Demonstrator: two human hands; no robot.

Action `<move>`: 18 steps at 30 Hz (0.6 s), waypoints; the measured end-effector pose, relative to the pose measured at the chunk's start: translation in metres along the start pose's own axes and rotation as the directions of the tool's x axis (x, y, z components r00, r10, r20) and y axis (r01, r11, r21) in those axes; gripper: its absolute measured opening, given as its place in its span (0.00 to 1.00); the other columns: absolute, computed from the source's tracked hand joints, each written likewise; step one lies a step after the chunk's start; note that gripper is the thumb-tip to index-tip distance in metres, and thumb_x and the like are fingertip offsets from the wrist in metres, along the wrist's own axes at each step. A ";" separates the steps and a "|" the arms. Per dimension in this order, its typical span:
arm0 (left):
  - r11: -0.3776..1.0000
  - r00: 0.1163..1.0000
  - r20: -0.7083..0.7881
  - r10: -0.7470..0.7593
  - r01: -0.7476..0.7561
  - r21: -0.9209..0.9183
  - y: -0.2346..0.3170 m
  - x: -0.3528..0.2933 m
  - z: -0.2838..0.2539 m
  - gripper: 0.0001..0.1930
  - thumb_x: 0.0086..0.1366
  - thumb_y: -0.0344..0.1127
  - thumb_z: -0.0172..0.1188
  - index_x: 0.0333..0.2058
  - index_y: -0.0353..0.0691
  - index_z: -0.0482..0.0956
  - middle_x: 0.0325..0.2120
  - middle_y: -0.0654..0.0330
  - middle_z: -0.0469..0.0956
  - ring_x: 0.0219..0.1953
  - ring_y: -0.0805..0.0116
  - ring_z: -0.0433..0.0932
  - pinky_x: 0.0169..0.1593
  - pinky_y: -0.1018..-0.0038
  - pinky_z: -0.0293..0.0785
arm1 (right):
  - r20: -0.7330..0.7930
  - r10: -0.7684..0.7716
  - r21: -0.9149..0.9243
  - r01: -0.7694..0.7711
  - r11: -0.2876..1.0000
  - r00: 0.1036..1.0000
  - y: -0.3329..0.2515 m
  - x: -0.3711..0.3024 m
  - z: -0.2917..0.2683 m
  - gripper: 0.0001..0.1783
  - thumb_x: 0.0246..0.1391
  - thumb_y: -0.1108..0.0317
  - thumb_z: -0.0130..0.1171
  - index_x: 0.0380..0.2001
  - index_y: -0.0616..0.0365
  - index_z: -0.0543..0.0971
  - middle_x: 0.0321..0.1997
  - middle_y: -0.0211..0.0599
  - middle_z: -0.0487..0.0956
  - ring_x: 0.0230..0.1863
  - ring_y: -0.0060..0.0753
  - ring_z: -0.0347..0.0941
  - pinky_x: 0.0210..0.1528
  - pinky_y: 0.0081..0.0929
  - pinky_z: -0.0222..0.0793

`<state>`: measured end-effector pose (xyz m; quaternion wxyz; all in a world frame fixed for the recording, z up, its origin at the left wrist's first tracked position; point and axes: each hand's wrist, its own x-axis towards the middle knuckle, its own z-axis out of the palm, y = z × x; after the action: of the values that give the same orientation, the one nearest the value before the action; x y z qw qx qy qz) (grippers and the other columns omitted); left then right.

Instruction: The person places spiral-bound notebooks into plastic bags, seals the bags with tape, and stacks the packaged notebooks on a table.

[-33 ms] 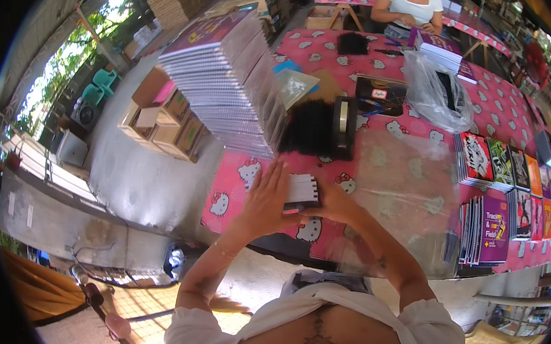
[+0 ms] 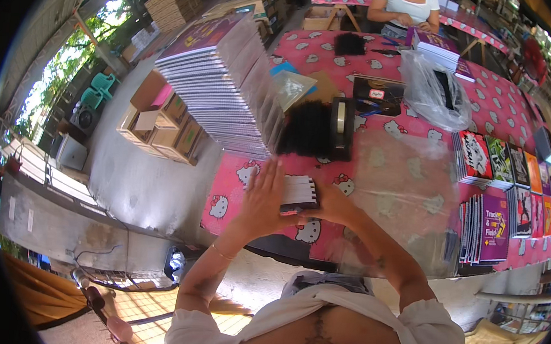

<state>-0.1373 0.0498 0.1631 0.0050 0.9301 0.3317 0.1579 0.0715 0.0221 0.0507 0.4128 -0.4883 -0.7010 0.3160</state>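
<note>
A small notebook (image 2: 298,190) with white pages and black binding loops along its right side lies on the pink table near its front edge. Across its left part rests my left hand (image 2: 262,196), its fingers stretched out and together, with the thumb along the near edge. My right hand (image 2: 338,206) grips the bound right side, its fingers curled and partly hidden. Just beyond my hands stands a tall stack of spiral notebooks (image 2: 223,92) with purple covers. Behind the small notebook are a black bristly mat (image 2: 307,128) and a tape dispenser (image 2: 341,128).
Clear plastic sheeting (image 2: 398,200) covers the table right of my hands. Piles of colourful notebooks (image 2: 485,228) line the right side. Farther back lie a crumpled plastic bag (image 2: 435,94) and a dark tray (image 2: 378,96). A person (image 2: 405,12) works across the table. Cardboard boxes (image 2: 161,122) stand left.
</note>
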 end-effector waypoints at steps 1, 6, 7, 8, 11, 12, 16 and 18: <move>0.999 0.999 -0.034 0.002 -0.001 0.044 0.001 0.004 -0.003 0.56 0.45 0.62 0.73 0.63 0.27 0.59 0.61 0.37 0.64 0.67 0.42 0.60 0.67 0.47 0.55 | -0.020 0.013 -0.003 -0.013 1.000 1.000 0.003 0.000 -0.002 0.49 0.34 0.43 0.77 0.53 0.64 0.69 0.42 0.56 0.80 0.45 0.63 0.78 0.47 0.49 0.72; 0.998 0.976 0.216 0.004 -0.019 0.067 -0.024 0.012 0.009 0.40 0.42 0.61 0.75 0.40 0.34 0.67 0.36 0.47 0.76 0.40 0.44 0.78 0.45 0.54 0.74 | -0.006 -0.021 -0.029 0.021 0.999 1.000 -0.002 0.003 -0.006 0.50 0.34 0.40 0.76 0.54 0.63 0.70 0.45 0.57 0.78 0.47 0.64 0.76 0.49 0.49 0.72; 0.993 0.984 0.169 0.059 -0.074 0.087 -0.026 0.007 0.010 0.39 0.42 0.59 0.76 0.40 0.34 0.68 0.34 0.49 0.76 0.36 0.46 0.79 0.41 0.55 0.74 | -0.036 0.001 -0.049 -0.003 0.999 0.999 -0.006 0.002 -0.008 0.50 0.34 0.40 0.76 0.54 0.63 0.70 0.45 0.57 0.78 0.47 0.64 0.76 0.49 0.49 0.72; 0.985 0.985 0.121 0.119 -0.132 0.107 -0.024 0.005 0.010 0.38 0.42 0.58 0.76 0.41 0.34 0.69 0.32 0.51 0.76 0.33 0.49 0.80 0.37 0.56 0.74 | 0.000 -0.013 -0.065 0.013 0.998 1.000 -0.012 0.000 -0.009 0.50 0.34 0.43 0.77 0.55 0.63 0.69 0.47 0.57 0.78 0.49 0.60 0.76 0.51 0.45 0.71; 0.996 0.994 0.080 0.079 -0.081 0.021 0.004 0.004 -0.006 0.37 0.41 0.54 0.78 0.38 0.34 0.69 0.30 0.49 0.77 0.34 0.48 0.81 0.39 0.59 0.76 | -0.124 -0.095 -0.041 0.090 0.995 0.988 -0.029 -0.023 -0.035 0.51 0.35 0.45 0.78 0.58 0.64 0.68 0.47 0.54 0.79 0.50 0.58 0.76 0.53 0.44 0.70; 0.994 0.991 0.085 0.103 -0.105 0.011 0.019 0.012 -0.015 0.37 0.41 0.54 0.78 0.38 0.34 0.69 0.30 0.49 0.77 0.34 0.48 0.81 0.39 0.59 0.76 | -0.265 -0.165 -0.001 0.171 0.985 0.950 -0.033 -0.033 -0.042 0.51 0.36 0.45 0.77 0.58 0.64 0.69 0.45 0.51 0.79 0.50 0.60 0.76 0.52 0.47 0.70; 0.589 0.933 0.138 -0.331 0.318 -0.743 0.053 0.034 0.008 0.31 0.50 0.47 0.77 0.43 0.33 0.72 0.38 0.52 0.82 0.41 0.64 0.82 0.46 0.72 0.76 | -0.694 -0.050 0.078 0.144 0.986 0.718 0.004 -0.100 -0.091 0.47 0.41 0.50 0.76 0.60 0.62 0.69 0.45 0.41 0.80 0.47 0.43 0.78 0.48 0.38 0.71; 0.286 0.896 0.256 -0.363 0.368 -0.885 0.065 0.044 0.054 0.31 0.53 0.47 0.76 0.49 0.35 0.74 0.40 0.58 0.82 0.41 0.70 0.80 0.46 0.73 0.75 | -0.143 0.517 0.825 -0.187 0.533 0.844 0.003 -0.146 -0.105 0.34 0.47 0.55 0.73 0.54 0.60 0.75 0.42 0.33 0.80 0.40 0.27 0.77 0.39 0.26 0.70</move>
<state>-0.0494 0.0315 0.1319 0.5545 0.6679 0.3907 0.3062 0.1926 -0.1106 0.0576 0.6336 -0.4408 -0.2826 0.5695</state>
